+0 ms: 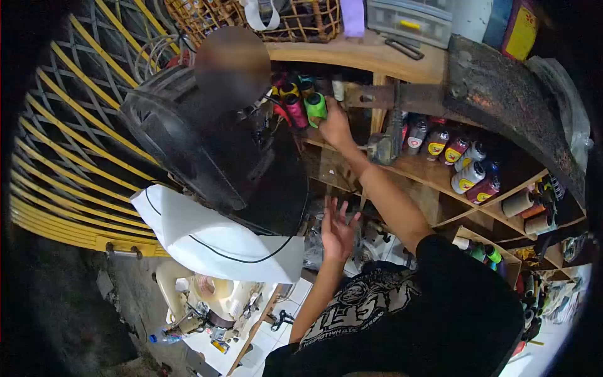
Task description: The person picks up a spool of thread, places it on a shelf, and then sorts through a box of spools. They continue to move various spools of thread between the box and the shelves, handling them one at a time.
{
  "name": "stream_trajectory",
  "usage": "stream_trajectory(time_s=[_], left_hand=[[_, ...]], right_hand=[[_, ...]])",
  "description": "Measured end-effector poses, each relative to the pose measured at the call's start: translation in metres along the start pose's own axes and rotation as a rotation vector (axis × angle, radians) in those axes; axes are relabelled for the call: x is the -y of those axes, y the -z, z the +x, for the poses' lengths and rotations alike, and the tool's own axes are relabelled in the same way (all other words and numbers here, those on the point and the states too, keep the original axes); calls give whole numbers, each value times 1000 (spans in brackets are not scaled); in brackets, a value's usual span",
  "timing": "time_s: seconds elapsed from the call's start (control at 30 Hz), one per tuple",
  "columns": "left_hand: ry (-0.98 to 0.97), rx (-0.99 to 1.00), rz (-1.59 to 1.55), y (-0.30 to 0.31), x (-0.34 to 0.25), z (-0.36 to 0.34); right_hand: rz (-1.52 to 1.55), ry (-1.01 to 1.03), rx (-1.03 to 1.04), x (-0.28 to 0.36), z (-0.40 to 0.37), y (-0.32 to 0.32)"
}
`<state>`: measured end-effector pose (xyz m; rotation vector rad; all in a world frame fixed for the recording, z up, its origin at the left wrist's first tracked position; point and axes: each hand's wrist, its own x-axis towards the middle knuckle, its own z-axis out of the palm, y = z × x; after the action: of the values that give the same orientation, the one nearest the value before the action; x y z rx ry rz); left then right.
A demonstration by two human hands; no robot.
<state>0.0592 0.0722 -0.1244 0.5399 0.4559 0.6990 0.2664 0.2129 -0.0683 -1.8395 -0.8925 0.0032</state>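
Note:
My right hand (336,125) reaches into a wooden shelf compartment, its fingers closed on a bright green thread spool (316,108). Beside that spool stand a pink spool (295,111) and a yellow one (289,89). Lower down, my left hand (339,231) is raised with its fingers spread and holds nothing. Below it, my black shirt (408,314) fills the lower right. A white sheet (213,242) is draped to the left of my left hand.
A black bag (182,138) hangs by a yellow folding gate (63,213). Bottles (468,177) and more spools (517,203) stand in the shelves. A wicker basket (308,19) is on top. A sewing machine (226,295) and black scissors (282,319) lie lower left.

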Motion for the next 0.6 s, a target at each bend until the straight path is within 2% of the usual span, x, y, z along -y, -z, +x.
stream_trajectory(time_s=[0.03, 0.07, 0.3, 0.43, 0.6], left_hand=[[-22, 2, -4, 2, -3, 0], [-42, 4, -8, 4, -4, 0], [-43, 9, -34, 14, -2, -2], [18, 31, -14, 10, -2, -3], [118, 177, -12, 12, 0, -12]], right_hand=[[-66, -4, 1, -1, 5, -5], [14, 98, 20, -6, 5, -6], [10, 138, -15, -16, 10, -12], [-46, 133, -51, -21, 11, -12], [-158, 34, 59, -15, -2, 2]])
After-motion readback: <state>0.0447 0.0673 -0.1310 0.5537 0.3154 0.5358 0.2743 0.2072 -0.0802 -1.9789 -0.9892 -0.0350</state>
